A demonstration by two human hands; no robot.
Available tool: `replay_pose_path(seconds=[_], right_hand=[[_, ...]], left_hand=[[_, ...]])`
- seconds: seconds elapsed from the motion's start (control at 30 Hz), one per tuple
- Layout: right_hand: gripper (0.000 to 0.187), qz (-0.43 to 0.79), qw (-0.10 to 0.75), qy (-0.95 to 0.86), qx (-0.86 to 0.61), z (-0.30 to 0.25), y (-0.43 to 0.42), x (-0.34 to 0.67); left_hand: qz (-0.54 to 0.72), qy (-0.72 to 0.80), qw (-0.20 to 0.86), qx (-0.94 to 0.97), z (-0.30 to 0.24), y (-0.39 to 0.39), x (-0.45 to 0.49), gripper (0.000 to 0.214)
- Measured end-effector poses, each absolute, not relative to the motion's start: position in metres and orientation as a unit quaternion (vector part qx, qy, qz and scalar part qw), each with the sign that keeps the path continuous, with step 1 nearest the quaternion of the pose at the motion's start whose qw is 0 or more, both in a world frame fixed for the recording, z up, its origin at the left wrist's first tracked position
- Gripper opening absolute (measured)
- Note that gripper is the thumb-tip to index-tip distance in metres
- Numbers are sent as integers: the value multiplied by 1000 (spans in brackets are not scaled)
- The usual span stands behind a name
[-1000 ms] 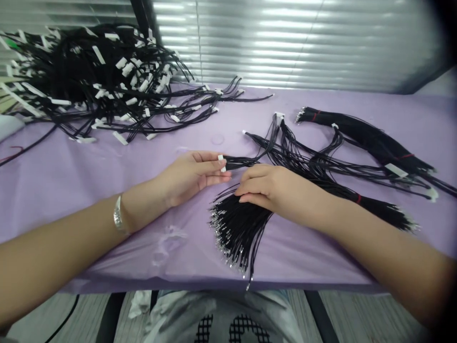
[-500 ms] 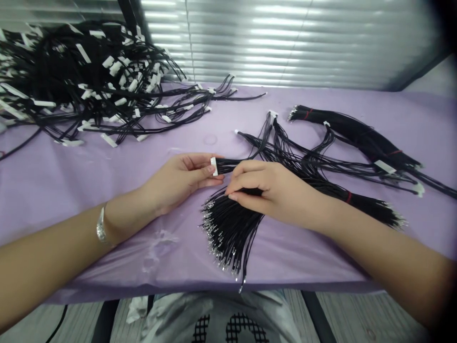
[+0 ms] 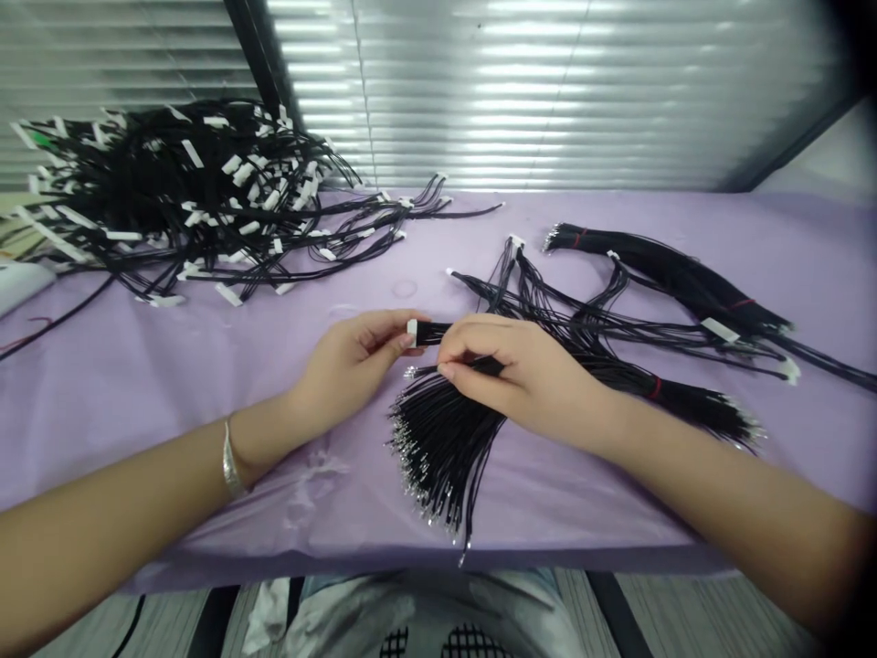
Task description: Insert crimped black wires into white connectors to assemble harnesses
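My left hand (image 3: pixel 353 366) pinches a small white connector (image 3: pixel 412 331) between thumb and fingers, with black wires trailing off to the right from it. My right hand (image 3: pixel 524 370) is closed in a pinch on a single black wire (image 3: pixel 428 370), its metal tip pointing left toward the connector. Under my right hand lies a bundle of black wires with metal terminals (image 3: pixel 445 439), fanned out toward the table's front edge and bound by a red tie (image 3: pixel 654 388) at the right.
A big heap of black harnesses with white connectors (image 3: pixel 178 192) fills the back left of the purple table cover (image 3: pixel 171 366). More wired connectors (image 3: pixel 548 292) and a second tied bundle (image 3: pixel 685 274) lie at the right. Window blinds run behind.
My right hand has gone from resting on the bundle to pinching one wire and lifting its tip toward the connector. The left hand tightened its hold on the connector. The camera tilted slightly.
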State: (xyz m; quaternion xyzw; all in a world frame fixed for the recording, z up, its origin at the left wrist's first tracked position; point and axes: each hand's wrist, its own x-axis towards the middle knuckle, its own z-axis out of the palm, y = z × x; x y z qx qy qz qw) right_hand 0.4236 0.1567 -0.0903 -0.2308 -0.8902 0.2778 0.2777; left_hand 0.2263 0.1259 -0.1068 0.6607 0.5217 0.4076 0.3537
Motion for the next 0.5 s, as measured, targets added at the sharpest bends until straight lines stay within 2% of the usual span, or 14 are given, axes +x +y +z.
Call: replay_pose_path(seconds=[0.1,0.3,0.5], right_hand=[[10,307,265,-872,-273,-88,156,423],[11,366,232,-818,-377,-85,161,426],[11,366,229,-813,-391,-82,162,426]], left_hand=[[425,512,396,633,-106,127,227,23],[438,450,564,536,-107,124,228,22],[424,436,603,515,-109,123,228,20]])
